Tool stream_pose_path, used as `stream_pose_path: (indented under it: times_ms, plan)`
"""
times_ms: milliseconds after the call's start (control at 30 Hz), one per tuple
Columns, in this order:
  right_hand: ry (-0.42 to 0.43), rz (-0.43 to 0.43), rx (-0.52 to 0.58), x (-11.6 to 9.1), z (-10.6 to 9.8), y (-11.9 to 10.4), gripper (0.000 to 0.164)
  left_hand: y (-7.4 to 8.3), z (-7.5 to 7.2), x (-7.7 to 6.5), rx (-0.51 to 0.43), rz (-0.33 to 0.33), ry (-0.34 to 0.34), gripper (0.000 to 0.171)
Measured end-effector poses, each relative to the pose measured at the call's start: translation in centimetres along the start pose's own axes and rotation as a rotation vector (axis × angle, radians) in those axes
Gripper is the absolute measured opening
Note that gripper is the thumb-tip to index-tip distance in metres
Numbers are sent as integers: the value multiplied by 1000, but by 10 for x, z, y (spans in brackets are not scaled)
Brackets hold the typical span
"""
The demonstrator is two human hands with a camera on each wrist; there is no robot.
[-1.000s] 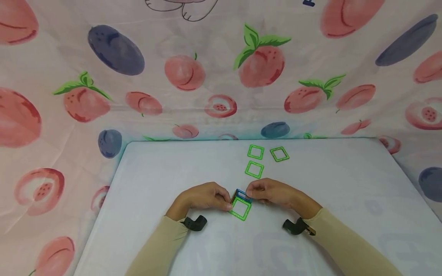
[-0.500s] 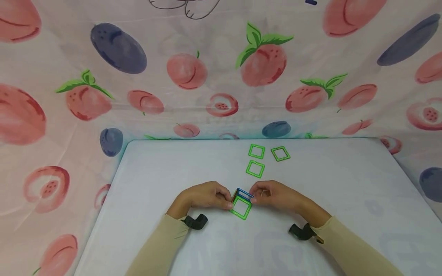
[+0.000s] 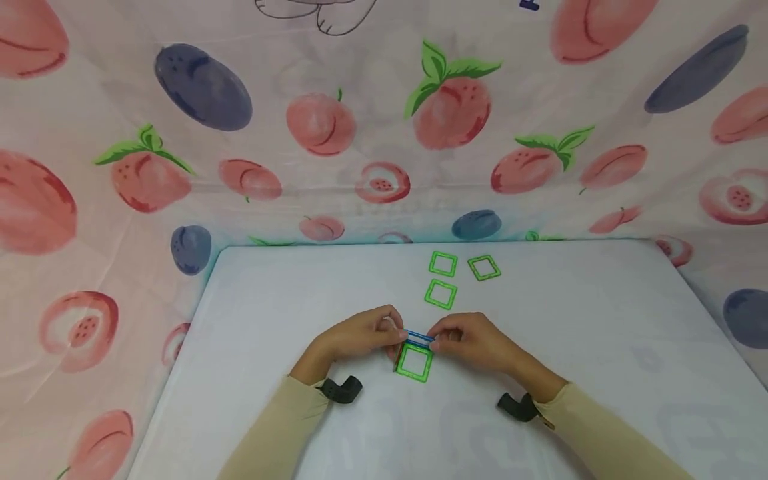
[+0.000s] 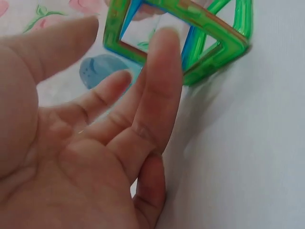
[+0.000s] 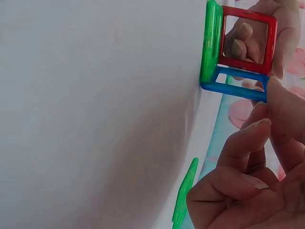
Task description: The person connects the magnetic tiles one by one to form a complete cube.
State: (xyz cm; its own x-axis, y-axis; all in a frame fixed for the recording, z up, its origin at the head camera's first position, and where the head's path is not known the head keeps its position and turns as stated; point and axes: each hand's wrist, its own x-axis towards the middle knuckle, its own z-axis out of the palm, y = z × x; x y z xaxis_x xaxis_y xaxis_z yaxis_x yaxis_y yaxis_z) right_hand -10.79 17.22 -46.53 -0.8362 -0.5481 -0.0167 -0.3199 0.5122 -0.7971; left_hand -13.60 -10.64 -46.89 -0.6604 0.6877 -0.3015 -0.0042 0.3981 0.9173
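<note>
A green square magnetic tile (image 3: 411, 378) lies on the table between both hands. Along its far edge stands a blue magnetic tile (image 5: 233, 90), and a red magnetic tile (image 5: 272, 43) rises at its left side. In the left wrist view, the frame nearest that hand shows a green outer face (image 4: 209, 21). My right hand (image 3: 480, 340) pinches the blue tile's right corner between thumb and forefinger. My left hand (image 3: 360, 337) is at the left side by the blue-red corner, thumb and fingers spread apart, forefinger overlapping the frame in the left wrist view.
Beyond the hands, three more green square tiles lie loose on the white table (image 3: 288, 287): a near one (image 3: 441, 306), a far one (image 3: 443, 274) and one at the right (image 3: 485, 277). A fruit-print curtain (image 3: 384, 120) hangs behind the table's far edge.
My left hand has moved from the green tile's left corner up to the blue-red corner. The joined tiles have turned slightly and shifted a little left. My right hand stays at the blue tile.
</note>
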Motion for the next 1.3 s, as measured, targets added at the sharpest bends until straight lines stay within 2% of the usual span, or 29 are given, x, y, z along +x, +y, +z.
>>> stream_pose_path:
  times_ms: [100, 333, 600, 733, 867, 967, 1167, 1300]
  plan:
    - [6, 17, -3, 3, 0, -1, 14, -2, 2, 1, 1, -1, 14, 31]
    - [7, 65, 16, 8, 0, -2, 15, -2, 3, 2, 2, 20, 8, 26]
    - [21, 63, 38, 12, 1, -2, 14, -1, 2, 1, -20, 13, -2, 25]
    - [16, 113, 38, 16, -3, 0, 22, 0, 3, 1, -22, 17, -3, 24]
    - [101, 169, -69, 24, -13, 8, 30, 1, 4, 2, -27, 12, -6, 24]
    - [151, 182, -187, 31, -18, 19, 28, 2, 4, 2, -31, 3, -7, 25]
    - [80, 187, -259, 41, -23, 32, 23, 1, 4, 0, -45, -12, -14, 25]
    - [44, 259, -331, 43, -24, 27, 16, 2, 3, 1, -59, -11, -17, 25]
